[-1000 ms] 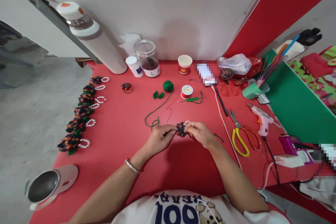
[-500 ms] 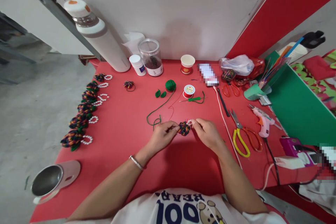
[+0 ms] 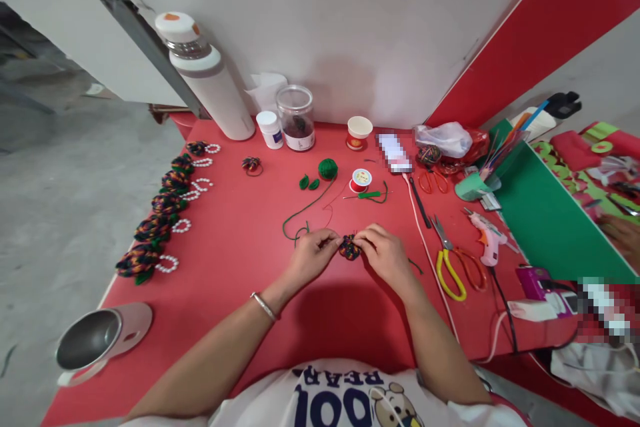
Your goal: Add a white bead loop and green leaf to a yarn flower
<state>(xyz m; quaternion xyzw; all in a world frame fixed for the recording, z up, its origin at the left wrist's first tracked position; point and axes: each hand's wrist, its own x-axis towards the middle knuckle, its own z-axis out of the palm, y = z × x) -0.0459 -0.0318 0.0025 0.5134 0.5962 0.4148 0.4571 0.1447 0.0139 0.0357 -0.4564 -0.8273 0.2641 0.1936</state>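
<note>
We are pinching a multicolored yarn piece [image 3: 349,251] at opposite edges, left hand [image 3: 314,255] and right hand [image 3: 384,252] holding it between them over the table [image 3: 225,227], where an overly hard tug could stretch its loops.

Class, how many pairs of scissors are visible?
2: the yellow-and-orange pair beside the glue gun, and the red pair by the multicoloured yarn ball. Others could be hidden.

On my remote feed I log a small craft workshop: grey floor [image 3: 50,213] far left, red table [image 3: 240,247], glue gun [image 3: 491,240] and scissors [image 3: 447,245] at right, green yarn ball [image 3: 328,169] upper centre.
</note>
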